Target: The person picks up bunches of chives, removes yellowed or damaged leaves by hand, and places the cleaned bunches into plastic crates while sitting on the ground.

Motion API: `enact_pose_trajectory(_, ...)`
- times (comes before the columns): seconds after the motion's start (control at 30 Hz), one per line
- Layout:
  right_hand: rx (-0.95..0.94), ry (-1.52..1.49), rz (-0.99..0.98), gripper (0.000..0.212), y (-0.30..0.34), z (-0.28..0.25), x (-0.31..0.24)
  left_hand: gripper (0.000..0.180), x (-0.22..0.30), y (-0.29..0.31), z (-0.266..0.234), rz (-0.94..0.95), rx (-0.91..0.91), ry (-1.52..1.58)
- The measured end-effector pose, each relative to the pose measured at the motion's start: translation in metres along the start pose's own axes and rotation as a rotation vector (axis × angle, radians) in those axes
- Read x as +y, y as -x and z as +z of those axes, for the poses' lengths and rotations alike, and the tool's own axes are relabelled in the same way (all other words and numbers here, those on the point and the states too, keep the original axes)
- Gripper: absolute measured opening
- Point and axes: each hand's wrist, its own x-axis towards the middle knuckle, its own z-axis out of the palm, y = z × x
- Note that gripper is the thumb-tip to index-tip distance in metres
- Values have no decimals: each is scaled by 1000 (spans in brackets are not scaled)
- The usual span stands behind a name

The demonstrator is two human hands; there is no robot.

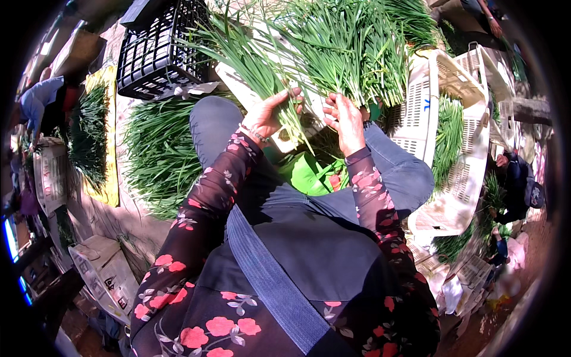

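A small bunch of long green garlic chives point(253, 68) is gripped near its pale stem ends by my left hand point(263, 118), the leaves pointing up and to the left. Beside those stems, my right hand point(348, 124) is raised with its fingers partly spread, and I see nothing held in it. Just beyond the right hand lies a large heap of the same chives point(351, 56), its cut ends toward me. Below and between my hands is a bright green plastic bag point(308, 174) with a bit of red beside it.
A black plastic crate point(140, 80) stands at the far left. Another chive heap point(157, 152) lies by my left knee. Close to my right knee are white slatted crates point(416, 98) containing chives. Farther left, more greens rest on a yellow sheet point(111, 178). Other people are at both sides.
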Motion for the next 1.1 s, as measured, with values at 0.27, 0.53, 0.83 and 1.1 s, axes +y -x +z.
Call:
enact_pose_trajectory(0.27,20,-340,421,50,17,-5,69,33,-74,-49,-46,-289,44,174)
enact_pose_trajectory(0.53,-36,89,389,51,1,-15,57,29,-61,-42,-59,-273,207,325)
enact_pose_trajectory(0.83,-693,-264,637,45,-66,15,42,20,-46,8,-33,-293,-154,-178)
enact_pose_trajectory(1.1,-636,-33,-85,43,-52,91,-77,36,-10,-15,-17,118,-216,-930)
